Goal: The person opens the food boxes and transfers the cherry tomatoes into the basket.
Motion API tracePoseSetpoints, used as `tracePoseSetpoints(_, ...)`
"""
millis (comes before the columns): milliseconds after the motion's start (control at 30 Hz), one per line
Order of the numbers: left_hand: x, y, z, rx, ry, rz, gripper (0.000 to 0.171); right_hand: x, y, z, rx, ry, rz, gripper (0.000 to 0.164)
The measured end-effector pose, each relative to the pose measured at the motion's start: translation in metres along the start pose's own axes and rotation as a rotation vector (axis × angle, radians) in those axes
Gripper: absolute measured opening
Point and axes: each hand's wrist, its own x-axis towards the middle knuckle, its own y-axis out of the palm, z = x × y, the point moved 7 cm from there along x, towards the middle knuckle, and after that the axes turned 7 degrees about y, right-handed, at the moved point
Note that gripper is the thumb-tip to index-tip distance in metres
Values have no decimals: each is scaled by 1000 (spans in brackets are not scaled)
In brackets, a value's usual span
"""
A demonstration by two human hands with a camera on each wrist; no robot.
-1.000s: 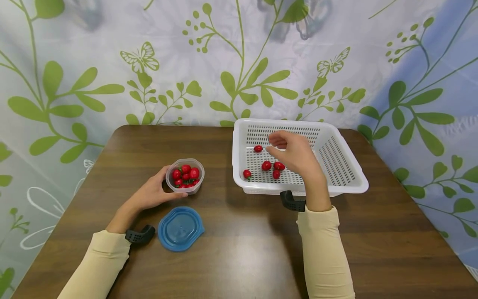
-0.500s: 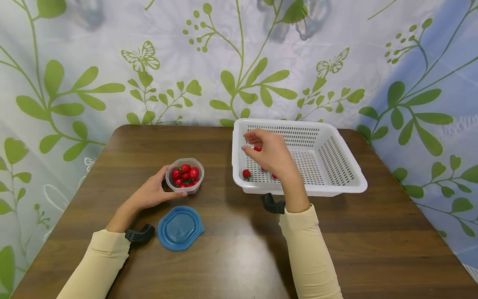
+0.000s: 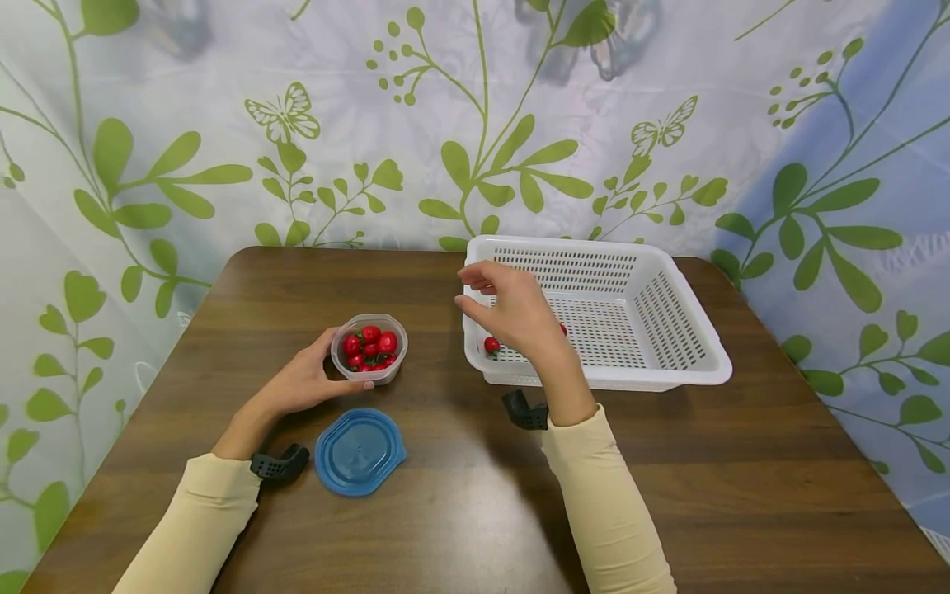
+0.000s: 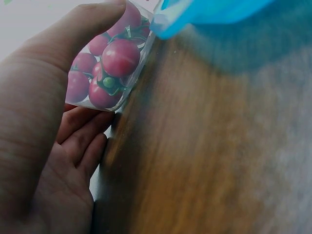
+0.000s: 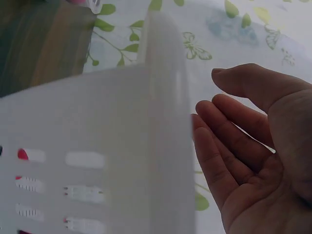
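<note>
My left hand [image 3: 300, 381] grips a small clear plastic container [image 3: 401, 351], thumb on the near side and fingers round the left. Red cherry tomatoes [image 4: 121, 57] with green stems fill it, seen through its wall in the left wrist view. My right hand [image 3: 510, 309] hangs over the left end of a white plastic basket [image 3: 690, 375], fingertips right at its left rim. In the right wrist view the fingers [image 5: 239, 136] are loosely bent, thumb apart, with nothing between them. A cherry tomato [image 3: 491, 345] lies in the basket below; the hand and wrist hide most others.
A blue lid [image 3: 359, 452] lies on the brown wooden table [image 3: 460, 511], just in front of the container. The basket stands at the table's back edge, against a leaf-patterned cloth [image 3: 416, 140].
My right hand has moved left across the basket to its left rim, covering most of the tomatoes there. My left hand and the container have stayed in place.
</note>
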Motion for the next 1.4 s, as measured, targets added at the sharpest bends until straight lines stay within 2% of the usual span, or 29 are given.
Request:
tracePoseSetpoints(233, 0, -1, 0, 9, 1, -2, 92, -1, 16, 10, -34, -15, 62, 30)
tracePoseSetpoints(900, -1, 2, -1, -24, 5, -9, 93, 1, 67, 40, -128, -72, 159, 32)
tracePoseSetpoints(1100, 0, 5, 0, -27, -5, 7, 94, 1, 82, 43, -139, -71, 196, 33)
tracePoseSetpoints(1400, -1, 1, 0, -43, 5, -3, 90, 4, 101, 52, -157, -65, 212, 33)
